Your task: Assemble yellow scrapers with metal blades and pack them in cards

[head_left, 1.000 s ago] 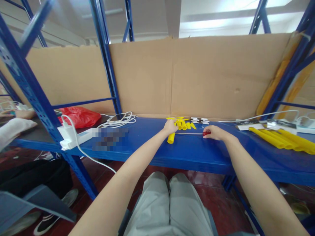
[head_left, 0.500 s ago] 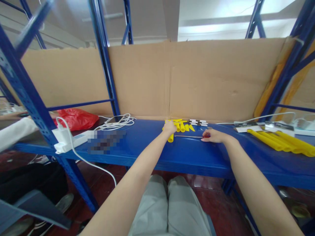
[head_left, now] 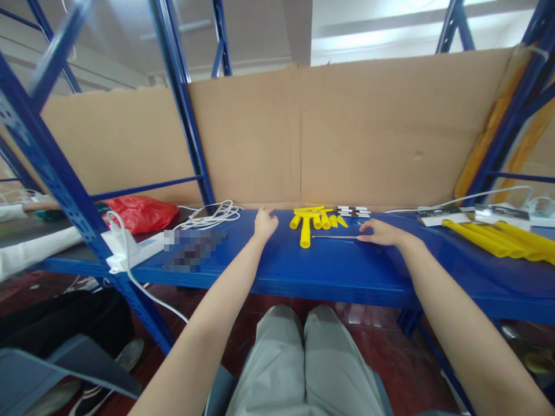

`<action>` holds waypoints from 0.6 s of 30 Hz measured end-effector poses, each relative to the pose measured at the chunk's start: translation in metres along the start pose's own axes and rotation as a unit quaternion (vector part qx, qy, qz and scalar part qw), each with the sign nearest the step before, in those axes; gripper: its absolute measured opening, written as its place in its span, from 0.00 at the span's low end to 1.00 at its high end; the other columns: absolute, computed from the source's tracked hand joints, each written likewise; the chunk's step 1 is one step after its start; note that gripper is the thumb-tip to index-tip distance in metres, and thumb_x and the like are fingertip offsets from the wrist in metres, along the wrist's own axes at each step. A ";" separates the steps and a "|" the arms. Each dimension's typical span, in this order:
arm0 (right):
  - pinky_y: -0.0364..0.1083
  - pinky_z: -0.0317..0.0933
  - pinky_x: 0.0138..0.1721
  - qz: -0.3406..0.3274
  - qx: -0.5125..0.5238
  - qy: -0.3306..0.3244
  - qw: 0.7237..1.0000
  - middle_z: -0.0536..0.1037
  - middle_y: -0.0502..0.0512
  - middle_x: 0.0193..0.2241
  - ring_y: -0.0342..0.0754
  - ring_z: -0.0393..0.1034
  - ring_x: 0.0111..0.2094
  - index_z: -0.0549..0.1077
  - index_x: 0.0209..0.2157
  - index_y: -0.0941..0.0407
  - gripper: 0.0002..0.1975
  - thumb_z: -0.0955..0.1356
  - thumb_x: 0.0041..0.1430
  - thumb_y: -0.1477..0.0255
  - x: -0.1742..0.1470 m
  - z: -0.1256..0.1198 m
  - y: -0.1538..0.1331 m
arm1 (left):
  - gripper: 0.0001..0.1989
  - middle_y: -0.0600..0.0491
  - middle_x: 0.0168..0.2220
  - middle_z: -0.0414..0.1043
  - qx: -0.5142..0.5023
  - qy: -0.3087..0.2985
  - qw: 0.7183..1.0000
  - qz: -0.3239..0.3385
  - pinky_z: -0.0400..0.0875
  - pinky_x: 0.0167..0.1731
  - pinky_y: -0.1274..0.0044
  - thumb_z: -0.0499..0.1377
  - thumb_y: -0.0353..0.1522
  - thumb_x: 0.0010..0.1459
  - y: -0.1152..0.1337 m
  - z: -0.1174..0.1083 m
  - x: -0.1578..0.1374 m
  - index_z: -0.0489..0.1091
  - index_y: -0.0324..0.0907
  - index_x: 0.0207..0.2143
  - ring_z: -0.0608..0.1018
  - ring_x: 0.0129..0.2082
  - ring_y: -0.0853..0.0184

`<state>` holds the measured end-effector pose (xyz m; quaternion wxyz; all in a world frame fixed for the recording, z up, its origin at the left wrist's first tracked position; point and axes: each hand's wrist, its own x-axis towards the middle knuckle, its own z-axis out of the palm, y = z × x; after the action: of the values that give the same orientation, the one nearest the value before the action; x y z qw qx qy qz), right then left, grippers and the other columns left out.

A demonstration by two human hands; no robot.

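My left hand [head_left: 265, 224] hovers over or rests on the blue shelf top [head_left: 321, 268], left of several yellow T-shaped plastic pieces [head_left: 306, 231]. Its fingers are apart and nothing shows in them. A thin metal rod, the shaft of a screwdriver [head_left: 333, 237], lies along the shelf and points left at the nearest T-shaped piece. My right hand [head_left: 378, 233] has its fingers closed on the handle end, which they mostly cover. Small yellow wedge-like pieces [head_left: 341, 221] lie behind the shaft, near a stack of white and black sticks [head_left: 353, 211].
Yellow tubes [head_left: 481, 240] and black-and-white packages [head_left: 500, 216] lie on the right. At left are a white power strip [head_left: 139, 252], coiled white cable [head_left: 217, 215] and a red plastic bag [head_left: 143, 212]. Cardboard [head_left: 355, 133] walls the back. Another person's sleeve [head_left: 39, 248] shows far left.
My left hand has let go of the yellow T-shaped pieces and moved left, leaving them in plain sight. My right hand stays at the screwdriver's handle. The view has shifted slightly.
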<state>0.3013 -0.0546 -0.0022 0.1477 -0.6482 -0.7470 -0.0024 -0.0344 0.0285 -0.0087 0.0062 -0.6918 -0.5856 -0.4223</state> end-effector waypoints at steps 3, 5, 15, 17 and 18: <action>0.49 0.67 0.45 -0.003 0.008 0.010 1.000 0.80 0.57 0.40 0.55 0.74 0.42 0.78 0.33 0.54 0.11 0.68 0.51 0.62 0.003 0.003 0.004 | 0.21 0.46 0.45 0.75 -0.009 0.001 1.000 0.022 0.71 0.49 0.75 0.53 0.21 0.53 0.004 0.003 -0.003 0.76 0.38 0.47 0.78 0.44 0.63; 0.48 0.67 0.44 0.002 0.014 0.013 1.000 0.81 0.57 0.38 0.54 0.74 0.40 0.77 0.31 0.54 0.10 0.68 0.52 0.63 0.006 0.005 0.006 | 0.22 0.48 0.45 0.75 -0.016 -0.008 0.998 0.052 0.71 0.49 0.76 0.53 0.20 0.52 0.009 0.007 -0.006 0.76 0.41 0.47 0.78 0.44 0.65; 0.46 0.63 0.43 0.072 0.062 0.104 0.990 0.80 0.63 0.41 0.52 0.74 0.42 0.76 0.38 0.59 0.19 0.58 0.64 0.63 0.027 0.010 0.005 | 0.28 0.44 0.52 0.70 0.004 -0.057 0.993 0.100 0.66 0.54 0.73 0.50 0.20 0.55 0.024 0.025 -0.025 0.65 0.37 0.59 0.72 0.54 0.61; 0.47 0.64 0.44 0.112 0.035 0.088 0.989 0.79 0.64 0.42 0.54 0.73 0.43 0.76 0.40 0.59 0.18 0.60 0.63 0.63 0.039 0.010 0.010 | 0.31 0.43 0.56 0.67 0.017 -0.061 0.992 0.109 0.65 0.55 0.69 0.49 0.22 0.57 0.028 0.025 -0.029 0.57 0.39 0.63 0.69 0.57 0.59; 0.48 0.64 0.45 0.131 0.013 0.072 0.989 0.79 0.66 0.43 0.55 0.73 0.45 0.75 0.41 0.59 0.18 0.62 0.62 0.62 0.045 0.010 0.013 | 0.31 0.42 0.58 0.65 0.025 -0.066 0.990 0.119 0.64 0.55 0.67 0.49 0.24 0.58 0.029 0.025 -0.031 0.53 0.38 0.65 0.68 0.57 0.58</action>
<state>0.3070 -0.0068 -0.0041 0.2084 -0.7369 -0.6427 -0.0202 0.0056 0.0072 -0.0290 0.0351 -0.7827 -0.5085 -0.3571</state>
